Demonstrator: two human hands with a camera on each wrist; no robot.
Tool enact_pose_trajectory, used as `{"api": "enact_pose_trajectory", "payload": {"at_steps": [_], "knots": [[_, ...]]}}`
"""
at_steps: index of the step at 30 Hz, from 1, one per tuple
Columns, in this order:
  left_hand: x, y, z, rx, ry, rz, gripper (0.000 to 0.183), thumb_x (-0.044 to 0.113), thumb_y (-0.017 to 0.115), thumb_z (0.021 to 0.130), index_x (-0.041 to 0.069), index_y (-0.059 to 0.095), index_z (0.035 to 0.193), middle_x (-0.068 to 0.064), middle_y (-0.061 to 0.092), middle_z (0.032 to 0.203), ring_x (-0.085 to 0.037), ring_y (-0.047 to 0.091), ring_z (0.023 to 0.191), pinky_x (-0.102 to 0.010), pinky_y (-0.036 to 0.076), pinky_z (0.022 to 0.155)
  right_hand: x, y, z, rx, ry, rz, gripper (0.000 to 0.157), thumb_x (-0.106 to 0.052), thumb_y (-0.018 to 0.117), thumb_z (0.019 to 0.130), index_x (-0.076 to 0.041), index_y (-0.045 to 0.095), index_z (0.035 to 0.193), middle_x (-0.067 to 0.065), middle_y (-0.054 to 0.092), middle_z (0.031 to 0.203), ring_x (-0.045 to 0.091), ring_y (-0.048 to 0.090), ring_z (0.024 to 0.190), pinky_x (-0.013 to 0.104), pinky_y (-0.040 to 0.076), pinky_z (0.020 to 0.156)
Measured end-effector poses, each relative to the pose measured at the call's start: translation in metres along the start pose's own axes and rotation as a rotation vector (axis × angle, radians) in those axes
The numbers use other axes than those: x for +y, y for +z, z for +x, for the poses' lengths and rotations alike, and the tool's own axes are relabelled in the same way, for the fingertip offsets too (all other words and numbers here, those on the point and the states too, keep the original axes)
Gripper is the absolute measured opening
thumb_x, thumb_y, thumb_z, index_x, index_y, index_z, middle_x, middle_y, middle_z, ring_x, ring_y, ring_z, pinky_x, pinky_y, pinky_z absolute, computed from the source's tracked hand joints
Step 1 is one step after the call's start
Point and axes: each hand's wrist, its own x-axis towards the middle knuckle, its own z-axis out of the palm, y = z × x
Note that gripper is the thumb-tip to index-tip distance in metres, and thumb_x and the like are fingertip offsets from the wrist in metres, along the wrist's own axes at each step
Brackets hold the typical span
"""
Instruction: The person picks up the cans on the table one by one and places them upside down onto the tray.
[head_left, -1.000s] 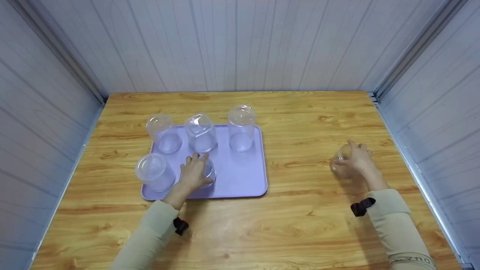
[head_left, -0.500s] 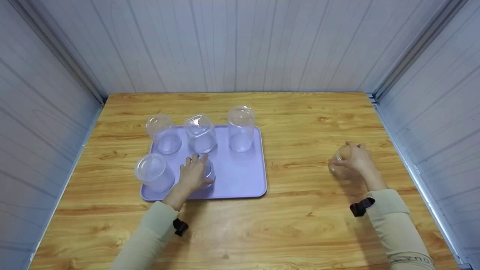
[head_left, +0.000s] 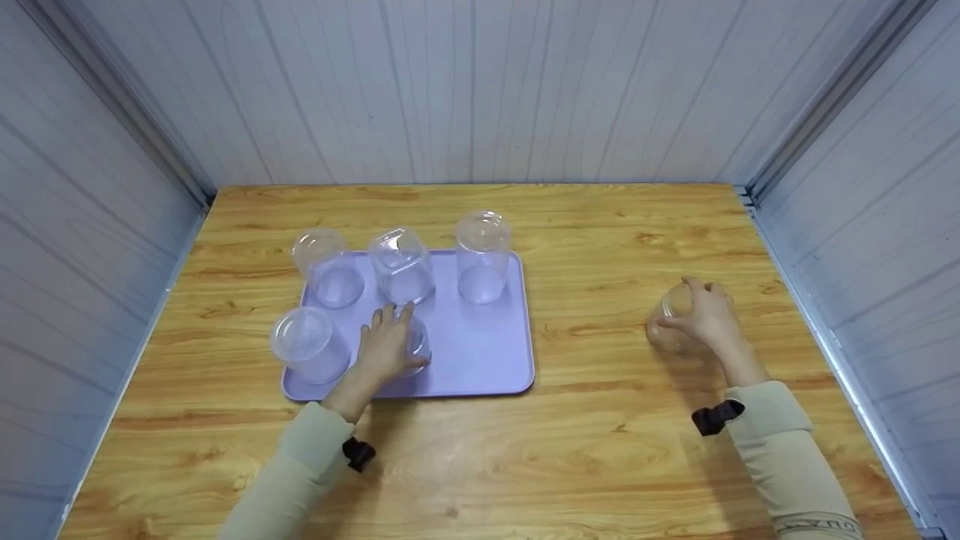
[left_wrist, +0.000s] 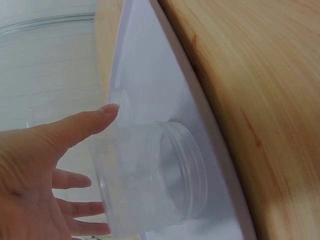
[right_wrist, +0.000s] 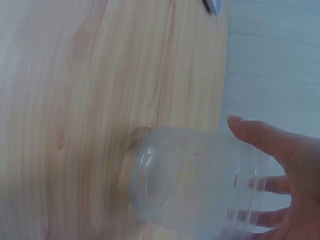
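Note:
On the lilac tray (head_left: 487, 371), a clear plastic jar (left_wrist: 145, 175) stands with its threaded rim down. My left hand (head_left: 384, 349) is spread over this jar; in the left wrist view its thumb is just apart from the wall and the fingers are by the upper end. Whether the fingers touch it I cannot tell. At the right, my right hand (head_left: 711, 319) grips another clear jar (right_wrist: 195, 180) near its upper end, thumb on one side and fingers on the other. That jar is close to the table; I cannot tell whether its base touches.
Several more clear containers share the tray: a round jar (head_left: 337, 281) at the back left, a squarish one (head_left: 405, 270) at the back middle, a tall one (head_left: 483, 259) at the back right, and one (head_left: 311, 345) at the front left. Pale panel walls (head_left: 480, 90) enclose the wooden table (head_left: 600, 247).
My right hand has shifted slightly left with its jar in the last half second. The left hand and the jars on the tray have stayed nearly still.

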Motion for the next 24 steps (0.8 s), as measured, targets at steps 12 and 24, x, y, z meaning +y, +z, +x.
{"api": "enact_pose_trajectory", "payload": {"at_steps": [12, 24], "knots": [[0.009, -0.013, -0.005, 0.055, 0.052, 0.006, 0.088, 0.029, 0.08, 0.065, -0.009, 0.035, 0.132, -0.031, 0.038, 0.126, -0.042, 0.036, 0.118, -0.06, 0.03, 0.092, -0.022, 0.008, -0.007, 0.123, -0.04, 0.058, 0.092, -0.04, 0.073, 0.072, 0.002, 0.026, 0.138, 0.039, 0.025, 0.128, 0.057, 0.026, 0.112, 0.069, 0.03, 0.08], [0.018, -0.012, -0.008, 0.245, 0.108, -0.129, 0.072, 0.021, 0.078, 0.068, -0.009, 0.044, 0.125, -0.028, 0.045, 0.12, -0.041, 0.048, 0.106, -0.049, 0.04, 0.088, -0.034, 0.027, -0.005, 0.199, -0.084, 0.18, 0.087, -0.034, 0.075, 0.072, 0.002, 0.03, 0.137, 0.032, 0.032, 0.124, 0.05, 0.031, 0.112, 0.06, 0.031, 0.088]]}}
